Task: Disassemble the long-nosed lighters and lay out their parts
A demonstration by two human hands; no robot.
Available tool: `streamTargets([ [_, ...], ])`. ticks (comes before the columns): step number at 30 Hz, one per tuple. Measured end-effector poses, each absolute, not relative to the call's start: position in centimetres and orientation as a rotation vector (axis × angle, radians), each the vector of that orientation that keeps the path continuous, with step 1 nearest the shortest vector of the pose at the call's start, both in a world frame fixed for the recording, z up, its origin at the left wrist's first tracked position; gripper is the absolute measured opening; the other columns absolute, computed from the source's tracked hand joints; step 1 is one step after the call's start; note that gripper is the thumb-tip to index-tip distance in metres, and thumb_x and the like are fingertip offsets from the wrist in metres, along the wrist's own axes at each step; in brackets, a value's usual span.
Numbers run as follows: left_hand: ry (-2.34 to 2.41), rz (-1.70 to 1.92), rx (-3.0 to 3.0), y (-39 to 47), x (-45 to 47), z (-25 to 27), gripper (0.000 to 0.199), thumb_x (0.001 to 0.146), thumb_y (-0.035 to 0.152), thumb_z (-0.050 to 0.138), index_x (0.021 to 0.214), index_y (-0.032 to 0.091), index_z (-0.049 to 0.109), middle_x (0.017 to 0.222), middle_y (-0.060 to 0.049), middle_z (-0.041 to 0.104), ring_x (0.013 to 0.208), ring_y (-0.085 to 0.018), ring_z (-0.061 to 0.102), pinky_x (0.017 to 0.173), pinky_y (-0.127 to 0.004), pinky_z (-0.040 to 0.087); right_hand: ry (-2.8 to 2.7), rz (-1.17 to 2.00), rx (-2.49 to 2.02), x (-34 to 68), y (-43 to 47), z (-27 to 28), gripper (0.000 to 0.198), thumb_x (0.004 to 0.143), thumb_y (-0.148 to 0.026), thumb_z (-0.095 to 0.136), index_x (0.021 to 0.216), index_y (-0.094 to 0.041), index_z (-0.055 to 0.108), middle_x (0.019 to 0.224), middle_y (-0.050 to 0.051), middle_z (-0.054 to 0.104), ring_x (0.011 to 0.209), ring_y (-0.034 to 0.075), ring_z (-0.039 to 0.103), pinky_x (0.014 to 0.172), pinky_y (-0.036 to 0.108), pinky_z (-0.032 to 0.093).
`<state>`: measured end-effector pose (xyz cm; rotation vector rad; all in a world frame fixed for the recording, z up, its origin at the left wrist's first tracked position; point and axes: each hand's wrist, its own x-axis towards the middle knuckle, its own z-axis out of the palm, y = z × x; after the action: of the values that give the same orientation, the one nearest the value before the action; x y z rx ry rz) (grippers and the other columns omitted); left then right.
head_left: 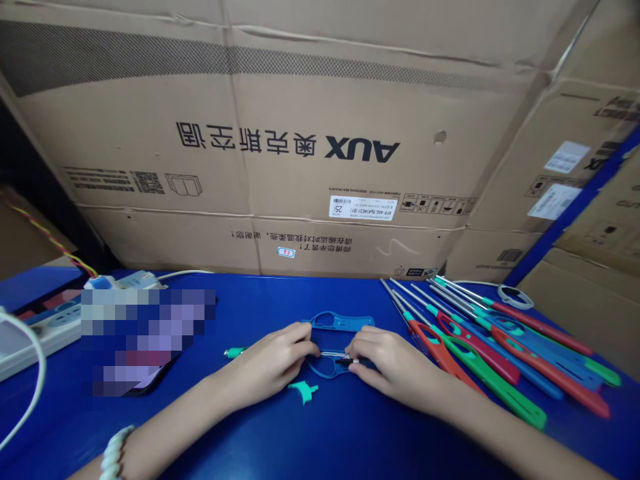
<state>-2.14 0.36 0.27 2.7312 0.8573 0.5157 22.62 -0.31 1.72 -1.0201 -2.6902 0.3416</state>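
The right hand [385, 360] pinches a small black part [346, 361] between thumb and forefinger. Opposite it, the left hand [285, 353] has its fingertips drawn together at the far end of thin pale rods or wires [333, 353]; whether it grips these or the shell beneath, I cannot tell. Holding from both ends probably keeps the slim pieces level and steady.

Below the fingers lies a looped blue shell [339, 369], partly covered by them. A second blue shell [345, 323] rests just beyond, likely kept within easy reach. A teal trigger [304, 392] lies loose on the near side, and a green-handled tool [235, 352] pokes out beside the left hand.

Farther right, stick lighters [487, 352] lie heaped on the blue table [240, 427], crowding the right forearm, with a pale wristband [515, 297] behind. To the left, a phone [155, 347] and a power strip [55, 333] take up room. Printed cardboard [280, 200] walls off the back.
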Motion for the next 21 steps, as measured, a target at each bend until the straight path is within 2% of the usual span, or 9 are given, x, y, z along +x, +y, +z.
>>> streamTargets([
  [13, 0.882, 0.449, 2.746, 0.22, -2.03, 0.47, 0.033, 0.084, -0.002, 0.042, 0.105, 0.018, 0.059, 0.095, -0.005, 0.053, 0.086, -0.019, 0.054, 0.073, -0.027, 0.046, -2.585, 0.415, -1.114, 22.43, -0.24, 1.55, 0.008, 0.087, -0.015, 0.056, 0.085, -0.016, 0.064, 0.084, 0.005, 0.064, 0.080, 0.018, 0.060, 0.073, 0.028, 0.045],
  [21, 0.893, 0.431, 2.748, 0.11, -1.98, 0.72, 0.037, 0.082, -0.002, 0.042, 0.107, 0.019, 0.059, 0.094, -0.005, 0.052, 0.086, -0.018, 0.053, 0.071, -0.026, 0.045, -2.428, 0.479, -1.128, 22.23, 0.21, 1.05, 0.008, 0.084, -0.016, 0.062, 0.077, -0.017, 0.062, 0.074, 0.001, 0.061, 0.071, 0.016, 0.056, 0.065, 0.025, 0.040],
])
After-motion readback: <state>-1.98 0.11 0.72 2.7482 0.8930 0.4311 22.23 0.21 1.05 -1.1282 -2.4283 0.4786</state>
